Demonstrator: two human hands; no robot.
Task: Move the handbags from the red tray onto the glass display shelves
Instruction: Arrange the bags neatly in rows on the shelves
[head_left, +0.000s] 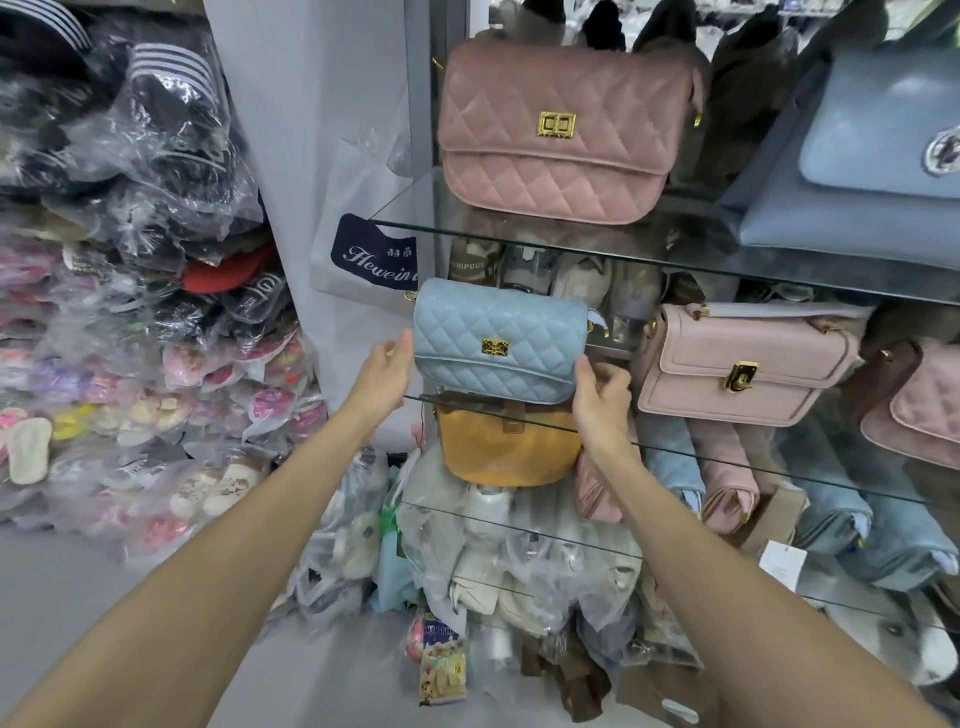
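the blue bag (498, 343) is held upright at the front left corner of the middle shelf (779, 468), its base seemingly right at the glass edge, though whether its weight is borne there cannot be told. the left hand (387, 371) is laid flat against the bag's left end, fingers fairly straight. the right hand (602, 397) is curled round the lower right corner, so the bag is braced between the two. for a clean placement, the bag should be slid back until its whole base is carried by glass, kept square, with the gold clasp (494, 347) faced outward. a gap should be left to the pink bag (743, 364) just beside it on the right. the grip is best released only once the bag is seen to stand alone. a soft quilted body may be expected to slump forward, towards the orange bag (509, 452) below.
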